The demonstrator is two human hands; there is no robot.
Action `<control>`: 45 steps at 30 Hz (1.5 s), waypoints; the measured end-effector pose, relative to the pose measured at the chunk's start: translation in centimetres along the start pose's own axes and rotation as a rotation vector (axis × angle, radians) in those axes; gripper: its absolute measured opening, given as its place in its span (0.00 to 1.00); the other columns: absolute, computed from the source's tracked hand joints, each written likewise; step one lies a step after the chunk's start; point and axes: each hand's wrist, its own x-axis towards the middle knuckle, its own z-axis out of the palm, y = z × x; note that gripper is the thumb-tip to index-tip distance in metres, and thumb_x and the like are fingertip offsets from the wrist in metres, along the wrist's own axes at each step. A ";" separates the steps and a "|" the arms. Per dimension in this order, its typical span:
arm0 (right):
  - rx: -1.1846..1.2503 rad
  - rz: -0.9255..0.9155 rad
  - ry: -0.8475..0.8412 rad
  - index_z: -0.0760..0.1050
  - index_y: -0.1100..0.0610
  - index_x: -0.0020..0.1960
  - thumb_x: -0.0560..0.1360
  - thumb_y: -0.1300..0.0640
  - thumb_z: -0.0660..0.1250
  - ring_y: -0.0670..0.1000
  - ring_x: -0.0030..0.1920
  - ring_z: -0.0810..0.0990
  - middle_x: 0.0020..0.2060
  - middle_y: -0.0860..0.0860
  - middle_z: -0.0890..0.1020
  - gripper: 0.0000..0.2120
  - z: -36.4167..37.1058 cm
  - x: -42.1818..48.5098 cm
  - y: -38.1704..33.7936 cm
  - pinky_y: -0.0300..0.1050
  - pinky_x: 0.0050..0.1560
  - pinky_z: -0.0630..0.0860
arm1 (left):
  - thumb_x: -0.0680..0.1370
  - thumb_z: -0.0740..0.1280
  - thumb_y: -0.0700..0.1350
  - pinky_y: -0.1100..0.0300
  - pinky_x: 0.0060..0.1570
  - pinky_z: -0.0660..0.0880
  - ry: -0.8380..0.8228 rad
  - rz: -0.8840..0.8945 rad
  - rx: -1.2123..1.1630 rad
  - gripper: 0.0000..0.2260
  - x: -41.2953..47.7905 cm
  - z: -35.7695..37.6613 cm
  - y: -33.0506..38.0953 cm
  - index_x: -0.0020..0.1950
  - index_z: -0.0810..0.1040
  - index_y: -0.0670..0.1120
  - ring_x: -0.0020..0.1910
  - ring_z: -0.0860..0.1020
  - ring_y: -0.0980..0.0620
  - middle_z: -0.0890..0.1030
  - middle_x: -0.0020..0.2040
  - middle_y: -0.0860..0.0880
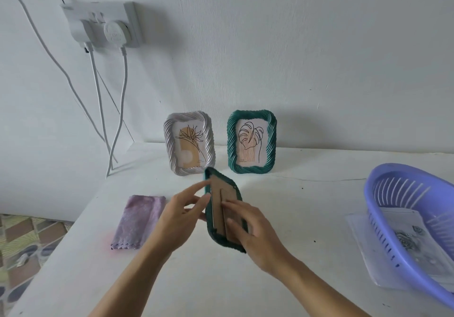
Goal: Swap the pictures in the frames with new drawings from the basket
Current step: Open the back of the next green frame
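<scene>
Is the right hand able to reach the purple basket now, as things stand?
Probably yes: nothing lies between the right hand and the purple basket, but that hand must first release the green frame it holds.

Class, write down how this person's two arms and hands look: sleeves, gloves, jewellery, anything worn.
Nothing is worn that shows. The left hand and the right hand are both gloveless, with no rings, bracelets or watch. Both forearms are uncovered down to the picture's edge, and no sleeve is in view.
</scene>
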 end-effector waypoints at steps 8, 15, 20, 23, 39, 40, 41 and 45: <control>-0.529 -0.166 0.049 0.76 0.44 0.66 0.78 0.41 0.62 0.39 0.68 0.65 0.65 0.35 0.73 0.18 -0.5 0.0 2.9 0.50 0.67 0.64 | 0.81 0.65 0.50 0.67 0.45 0.72 -0.088 0.013 0.446 0.19 -0.3 1.3 -5.6 0.72 0.71 0.57 0.41 0.76 0.58 0.83 0.49 0.58; -0.593 -0.263 0.026 0.78 0.45 0.64 0.78 0.41 0.62 0.42 0.69 0.66 0.64 0.36 0.73 0.18 -1.3 -1.3 5.1 0.49 0.68 0.65 | 0.80 0.62 0.58 0.56 0.46 0.66 -0.106 0.178 0.871 0.20 -0.6 2.4 -7.3 0.73 0.69 0.61 0.46 0.69 0.53 0.70 0.45 0.59; -0.562 -0.261 0.011 0.78 0.45 0.64 0.79 0.41 0.61 0.40 0.67 0.67 0.64 0.36 0.75 0.17 -2.0 -1.1 5.0 0.50 0.66 0.66 | 0.80 0.64 0.55 0.55 0.49 0.66 -0.113 0.174 0.770 0.20 0.0 2.5 -7.5 0.73 0.71 0.61 0.51 0.70 0.53 0.72 0.50 0.57; -0.520 -0.274 0.058 0.79 0.46 0.63 0.79 0.43 0.63 0.40 0.66 0.70 0.62 0.38 0.77 0.15 -2.9 -0.5 4.9 0.50 0.66 0.67 | 0.82 0.61 0.54 0.52 0.53 0.69 -0.109 0.156 0.747 0.17 0.7 2.3 -7.3 0.71 0.73 0.61 0.56 0.72 0.52 0.73 0.54 0.55; -0.653 -0.199 0.257 0.77 0.53 0.64 0.78 0.46 0.65 0.48 0.66 0.74 0.66 0.47 0.77 0.18 -4.1 2.6 9.1 0.54 0.67 0.68 | 0.81 0.59 0.60 0.47 0.60 0.65 0.157 0.228 0.816 0.19 1.9 5.7 -8.8 0.69 0.74 0.57 0.66 0.71 0.51 0.77 0.67 0.56; -0.665 -0.208 0.263 0.78 0.54 0.64 0.78 0.46 0.65 0.49 0.66 0.75 0.66 0.48 0.77 0.18 -4.1 2.6 9.1 0.54 0.67 0.69 | 0.81 0.57 0.60 0.47 0.59 0.65 0.147 0.228 0.841 0.19 1.9 5.7 -8.9 0.70 0.74 0.57 0.67 0.71 0.50 0.77 0.67 0.55; -0.679 -0.216 0.266 0.78 0.54 0.64 0.78 0.46 0.64 0.49 0.65 0.75 0.66 0.48 0.77 0.18 -4.1 2.7 9.1 0.55 0.66 0.69 | 0.82 0.56 0.60 0.46 0.59 0.65 0.135 0.229 0.868 0.20 1.9 5.7 -8.9 0.70 0.73 0.57 0.67 0.71 0.49 0.76 0.67 0.54; -0.724 -0.238 0.278 0.78 0.55 0.63 0.78 0.47 0.64 0.50 0.64 0.76 0.65 0.49 0.78 0.18 -4.0 2.7 9.0 0.56 0.65 0.70 | 0.82 0.52 0.60 0.44 0.59 0.64 0.081 0.225 0.955 0.22 2.1 5.7 -8.8 0.75 0.68 0.57 0.67 0.68 0.46 0.72 0.68 0.52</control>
